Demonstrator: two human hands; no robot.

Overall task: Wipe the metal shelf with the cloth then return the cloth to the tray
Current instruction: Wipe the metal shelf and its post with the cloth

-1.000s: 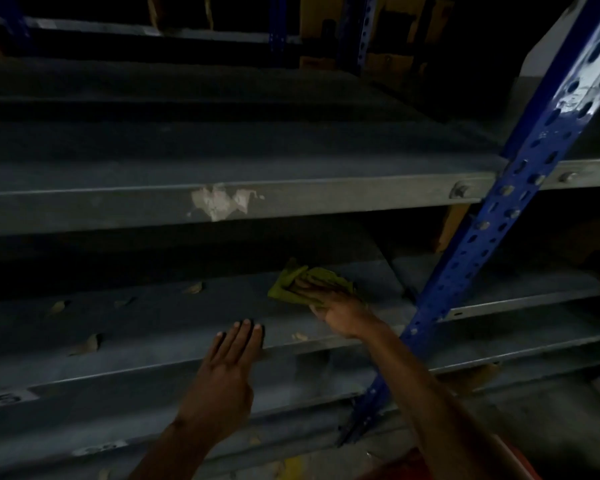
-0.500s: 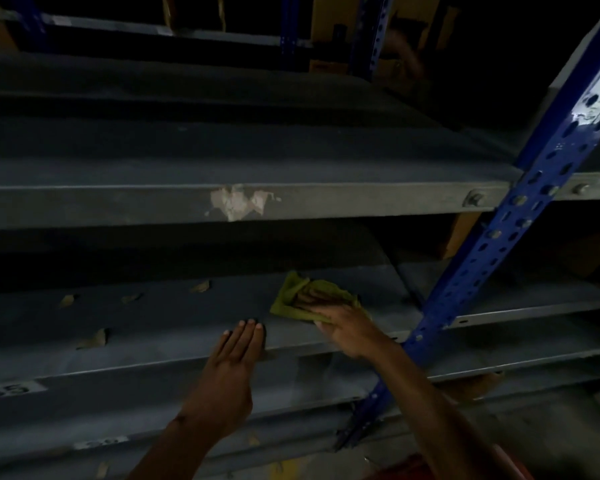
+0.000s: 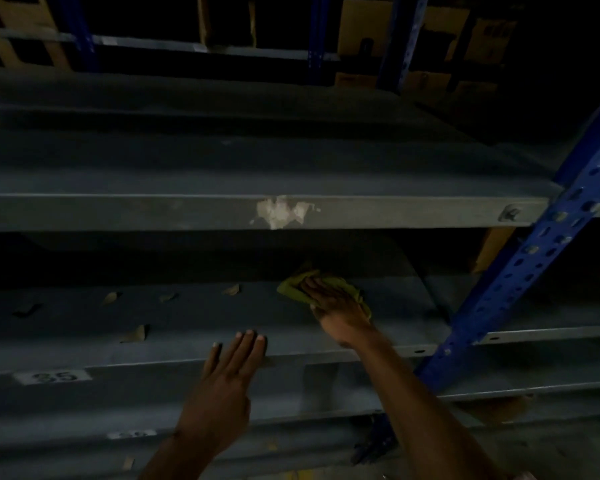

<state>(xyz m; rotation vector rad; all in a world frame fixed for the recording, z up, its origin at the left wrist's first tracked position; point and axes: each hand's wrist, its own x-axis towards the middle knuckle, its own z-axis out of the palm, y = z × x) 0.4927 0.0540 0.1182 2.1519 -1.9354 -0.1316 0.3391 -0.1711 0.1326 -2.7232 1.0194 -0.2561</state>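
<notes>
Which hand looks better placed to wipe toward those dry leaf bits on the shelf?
Right. The right hand already presses the yellow-green cloth on the metal shelf, with the leaf scraps to its left. The left hand holds nothing and rests on the front edge.

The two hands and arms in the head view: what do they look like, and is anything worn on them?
Both arms are bare as far as the frame shows: no sleeves, gloves or watch visible. The left hand shows pale fingernails on its fingers. A bit of red-orange clothing shows at the bottom edge by the right arm; the right hand shows no rings in this dim light.
</notes>
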